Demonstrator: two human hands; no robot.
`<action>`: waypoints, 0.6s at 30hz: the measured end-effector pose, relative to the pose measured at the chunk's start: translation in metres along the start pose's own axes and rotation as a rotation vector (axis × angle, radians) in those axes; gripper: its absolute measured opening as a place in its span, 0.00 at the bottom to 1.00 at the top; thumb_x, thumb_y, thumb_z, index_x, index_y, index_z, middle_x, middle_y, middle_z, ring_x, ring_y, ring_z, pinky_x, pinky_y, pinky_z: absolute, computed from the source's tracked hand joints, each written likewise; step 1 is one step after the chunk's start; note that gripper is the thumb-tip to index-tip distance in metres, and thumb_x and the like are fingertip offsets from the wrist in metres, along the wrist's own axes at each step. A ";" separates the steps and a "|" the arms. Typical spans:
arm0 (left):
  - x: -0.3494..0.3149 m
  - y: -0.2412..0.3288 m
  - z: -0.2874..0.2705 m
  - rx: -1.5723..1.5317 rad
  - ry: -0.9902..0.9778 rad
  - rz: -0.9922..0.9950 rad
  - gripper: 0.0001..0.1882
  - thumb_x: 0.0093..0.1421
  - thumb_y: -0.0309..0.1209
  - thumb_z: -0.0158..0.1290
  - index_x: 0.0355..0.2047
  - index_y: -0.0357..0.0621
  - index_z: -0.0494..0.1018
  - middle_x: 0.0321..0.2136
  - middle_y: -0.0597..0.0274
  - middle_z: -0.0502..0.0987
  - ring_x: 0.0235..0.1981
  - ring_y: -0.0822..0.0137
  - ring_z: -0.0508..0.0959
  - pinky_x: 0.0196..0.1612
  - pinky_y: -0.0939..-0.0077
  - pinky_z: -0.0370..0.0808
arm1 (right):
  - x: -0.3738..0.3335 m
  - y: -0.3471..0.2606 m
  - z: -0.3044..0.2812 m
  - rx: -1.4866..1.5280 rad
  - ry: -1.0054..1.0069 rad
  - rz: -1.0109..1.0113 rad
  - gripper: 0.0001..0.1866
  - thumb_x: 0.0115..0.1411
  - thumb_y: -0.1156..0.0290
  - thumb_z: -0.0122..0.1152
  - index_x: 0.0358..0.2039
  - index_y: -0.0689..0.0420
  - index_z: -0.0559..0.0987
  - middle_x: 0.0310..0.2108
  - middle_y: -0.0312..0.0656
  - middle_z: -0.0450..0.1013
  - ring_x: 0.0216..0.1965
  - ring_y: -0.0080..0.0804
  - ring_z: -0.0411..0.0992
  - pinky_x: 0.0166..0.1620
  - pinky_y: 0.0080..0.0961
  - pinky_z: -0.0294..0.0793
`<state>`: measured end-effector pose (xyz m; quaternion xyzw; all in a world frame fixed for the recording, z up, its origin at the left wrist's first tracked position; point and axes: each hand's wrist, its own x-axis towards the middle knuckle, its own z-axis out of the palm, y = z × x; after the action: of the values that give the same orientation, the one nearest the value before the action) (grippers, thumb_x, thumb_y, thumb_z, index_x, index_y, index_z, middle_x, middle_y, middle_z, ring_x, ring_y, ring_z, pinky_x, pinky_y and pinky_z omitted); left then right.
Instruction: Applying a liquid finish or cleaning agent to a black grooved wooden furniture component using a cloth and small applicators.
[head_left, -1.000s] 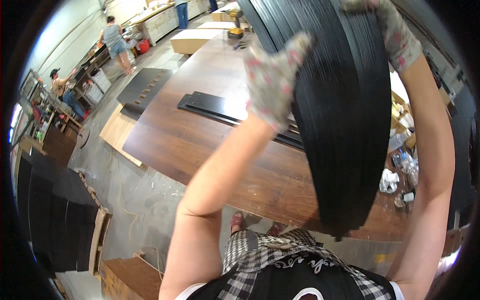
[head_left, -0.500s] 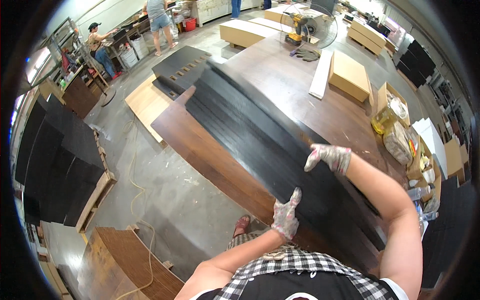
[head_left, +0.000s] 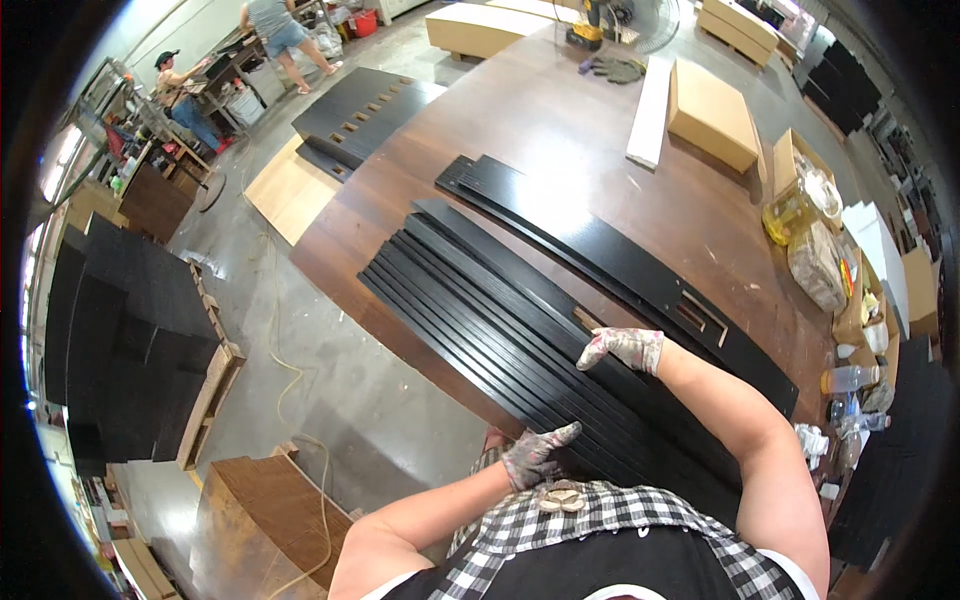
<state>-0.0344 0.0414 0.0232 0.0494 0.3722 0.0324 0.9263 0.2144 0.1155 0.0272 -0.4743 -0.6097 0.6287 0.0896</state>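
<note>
A fanned stack of long black boards lies across the brown table, its edges stepped like stairs. My left hand, in a stained patterned glove, grips the near edge; its thumb rests along the top while the other fingers are partly hidden. On the far side, my gloved right hand curls over the uppermost board beside a small cut-out that shows bare wood. Beyond the stack, separate black boards lie roughly parallel to it, one with a rectangular slot at its right end.
The brown tabletop carries a cardboard box, a white strip, dark work gloves and a yellow drill. Bottles stand along the right. Black panels are stacked on a pallet at left. Two people work far left.
The black boards, blurred and tilted before, now lie spread lower on the table with their edges stepped. The separate boards beyond have come into view. My left hand has shifted left and down.
</note>
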 end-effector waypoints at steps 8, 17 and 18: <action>-0.009 0.007 -0.009 0.086 -0.063 0.009 0.18 0.59 0.35 0.56 0.49 0.43 0.72 0.43 0.58 0.77 0.41 0.63 0.77 0.43 0.68 0.75 | -0.002 -0.014 0.001 -0.035 0.040 -0.110 0.10 0.57 0.68 0.56 0.37 0.49 0.84 0.43 0.36 0.78 0.48 0.27 0.73 0.68 0.36 0.41; 0.011 -0.016 -0.031 0.096 -0.172 0.143 0.20 0.60 0.30 0.54 0.51 0.36 0.69 0.47 0.54 0.75 0.46 0.61 0.76 0.50 0.66 0.73 | -0.025 -0.017 0.011 -0.130 -0.078 -0.327 0.15 0.61 0.67 0.46 0.40 0.49 0.82 0.45 0.36 0.76 0.51 0.29 0.71 0.68 0.43 0.36; 0.010 -0.017 -0.033 0.095 -0.175 0.139 0.20 0.60 0.30 0.54 0.51 0.36 0.69 0.47 0.54 0.75 0.46 0.61 0.76 0.50 0.66 0.73 | -0.028 -0.021 0.016 -0.128 -0.075 -0.323 0.15 0.61 0.67 0.46 0.40 0.49 0.82 0.45 0.36 0.76 0.51 0.29 0.71 0.68 0.43 0.36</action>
<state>-0.0498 0.0281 -0.0097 0.1217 0.2868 0.0744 0.9473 0.2082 0.0902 0.0551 -0.3511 -0.7198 0.5832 0.1361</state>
